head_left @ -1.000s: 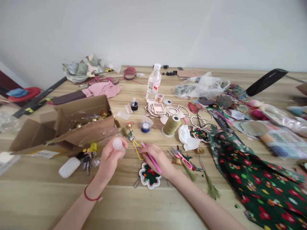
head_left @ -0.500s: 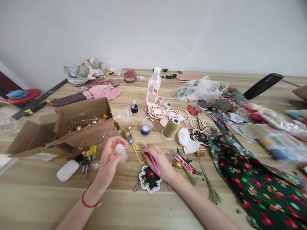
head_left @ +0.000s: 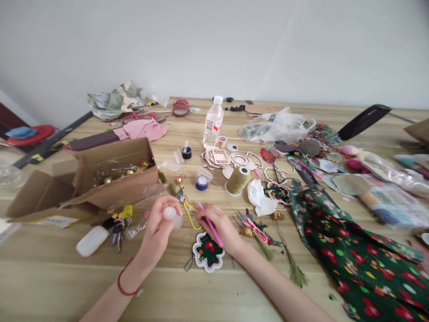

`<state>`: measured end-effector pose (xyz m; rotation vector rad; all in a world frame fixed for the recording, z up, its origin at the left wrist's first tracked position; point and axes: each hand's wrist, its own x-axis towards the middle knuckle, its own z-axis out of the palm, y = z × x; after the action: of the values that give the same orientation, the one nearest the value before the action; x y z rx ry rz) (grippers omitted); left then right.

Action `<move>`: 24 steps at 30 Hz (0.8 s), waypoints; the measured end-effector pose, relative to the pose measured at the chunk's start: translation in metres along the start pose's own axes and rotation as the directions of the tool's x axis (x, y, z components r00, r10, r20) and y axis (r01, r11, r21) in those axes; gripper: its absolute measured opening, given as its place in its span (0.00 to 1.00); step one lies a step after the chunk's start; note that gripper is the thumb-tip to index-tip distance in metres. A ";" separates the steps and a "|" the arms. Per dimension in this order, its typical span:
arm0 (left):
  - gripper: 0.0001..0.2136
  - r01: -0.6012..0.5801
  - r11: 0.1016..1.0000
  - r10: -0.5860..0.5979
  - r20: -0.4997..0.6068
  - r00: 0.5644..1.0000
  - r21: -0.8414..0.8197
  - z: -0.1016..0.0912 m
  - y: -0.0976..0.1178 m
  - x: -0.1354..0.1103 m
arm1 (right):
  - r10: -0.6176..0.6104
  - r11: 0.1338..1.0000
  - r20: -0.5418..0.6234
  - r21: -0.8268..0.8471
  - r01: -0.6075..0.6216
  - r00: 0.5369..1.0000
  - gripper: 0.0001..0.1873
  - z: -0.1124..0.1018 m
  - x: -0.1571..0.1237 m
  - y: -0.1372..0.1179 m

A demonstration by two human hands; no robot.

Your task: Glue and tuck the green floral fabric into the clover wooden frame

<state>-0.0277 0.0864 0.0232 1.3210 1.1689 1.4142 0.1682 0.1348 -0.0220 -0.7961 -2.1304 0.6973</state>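
Between the hands, a yellow cord loop (head_left: 191,217) lies on the worktop (head_left: 50,277). The left hand (head_left: 156,228) curls closed around a small translucent bottle (head_left: 172,215); the right hand (head_left: 217,228) pinches a pink plastic stick (head_left: 212,226), its tip steady beside the cord.

Translucent container (head_left: 173,215) half hidden by left hand (head_left: 156,230); green floral cloth (head_left: 355,264) cut off at right edge.

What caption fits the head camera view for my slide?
Left hand holds a small bottle, right hand a pink tool, over a wooden table.
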 end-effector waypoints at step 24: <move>0.29 0.218 0.891 -0.286 -0.118 0.951 -0.398 -0.011 0.005 0.026 | 0.102 0.990 -0.102 0.105 -0.092 0.989 0.04 -0.003 -0.003 -0.001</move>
<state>-0.0404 0.1096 0.0334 0.7558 1.0635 1.4902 0.1720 0.1327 -0.0214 -0.8677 -1.9547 0.7883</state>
